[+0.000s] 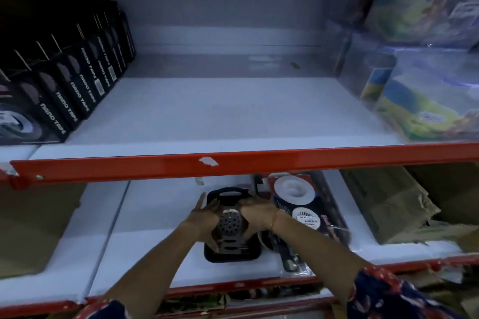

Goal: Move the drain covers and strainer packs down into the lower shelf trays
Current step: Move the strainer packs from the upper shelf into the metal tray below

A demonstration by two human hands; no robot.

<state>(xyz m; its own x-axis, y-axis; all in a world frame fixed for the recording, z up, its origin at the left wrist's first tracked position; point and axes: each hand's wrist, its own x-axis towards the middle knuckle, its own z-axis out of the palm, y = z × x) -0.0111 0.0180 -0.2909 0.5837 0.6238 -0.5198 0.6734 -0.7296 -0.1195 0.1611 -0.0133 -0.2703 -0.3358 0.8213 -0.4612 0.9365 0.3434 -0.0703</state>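
On the lower shelf a dark tray (228,258) holds drain cover packs (230,225), each a round perforated metal disc on a dark card. My left hand (206,217) grips the left side of the packs and my right hand (255,211) grips the right side, both inside the tray. Just to the right a second tray (330,199) holds strainer packs (293,189) with white round strainers on red and blue cards. The lowest packs in the dark tray are partly hidden by my hands.
The red front rail (233,163) of the upper shelf runs just above my hands. Black nano tape boxes (64,90) line the upper shelf's left side and colourful wrapped packs (427,101) its right. Cardboard boxes (394,202) sit to the right on the lower shelf, and flat cardboard (33,228) to the left.
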